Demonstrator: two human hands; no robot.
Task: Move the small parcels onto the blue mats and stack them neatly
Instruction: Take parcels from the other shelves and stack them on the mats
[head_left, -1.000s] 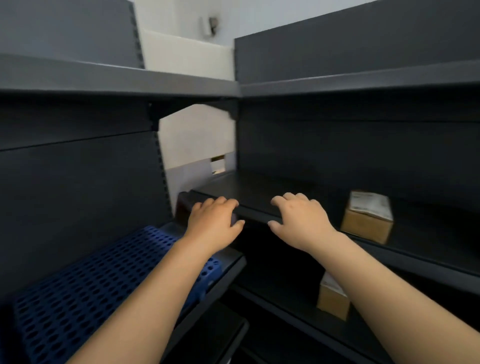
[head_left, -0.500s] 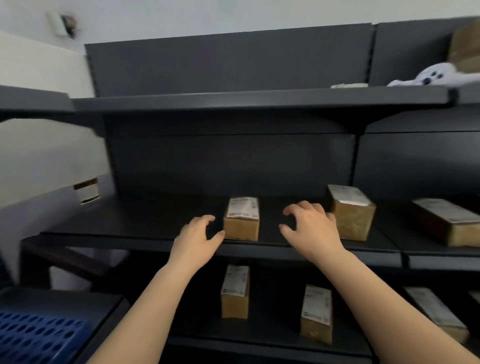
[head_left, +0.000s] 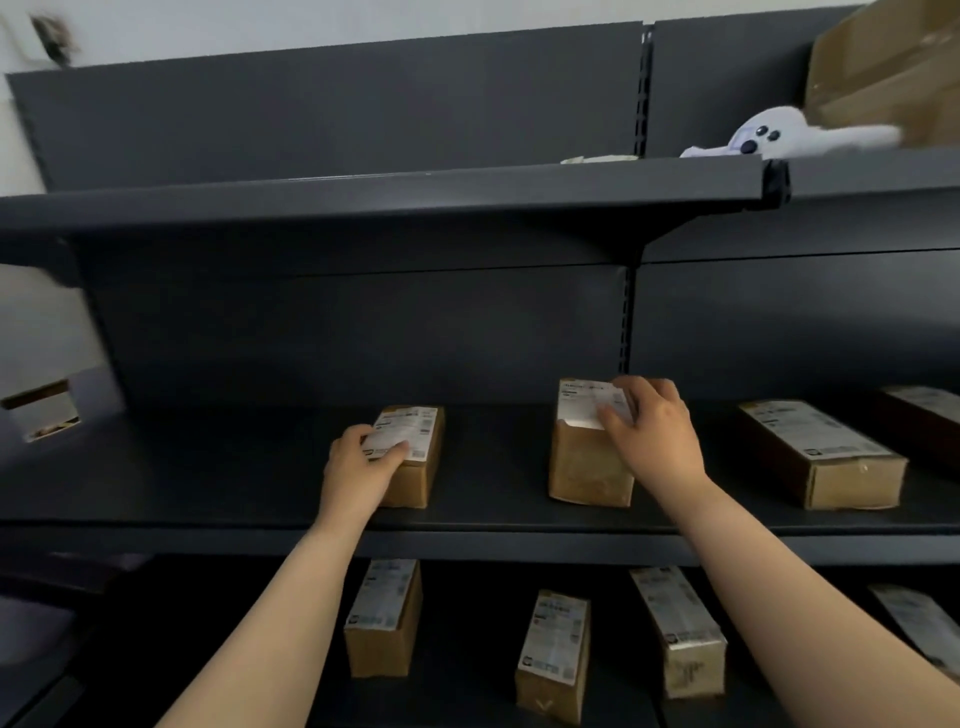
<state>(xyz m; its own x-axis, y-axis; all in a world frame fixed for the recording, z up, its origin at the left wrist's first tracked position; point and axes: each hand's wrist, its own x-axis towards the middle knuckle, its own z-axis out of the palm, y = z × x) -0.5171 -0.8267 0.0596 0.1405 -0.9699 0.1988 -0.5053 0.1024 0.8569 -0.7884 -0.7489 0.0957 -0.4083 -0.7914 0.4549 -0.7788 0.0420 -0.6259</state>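
Two small parcels on the middle shelf are being grasped, seemingly, by left hand and right hand fingers. No blue mats are seen; all stacking remains

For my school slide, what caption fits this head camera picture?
Both hands, left and right, grasp small brown parcels on a dark shelf.

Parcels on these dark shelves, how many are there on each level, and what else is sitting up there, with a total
Middle shelf parcels: 4, including one under the left hand and one under the right hand
Lower shelf parcels: 4
Large cardboard box, top shelf: 1
White plush toy, top shelf: 1
Total: 10
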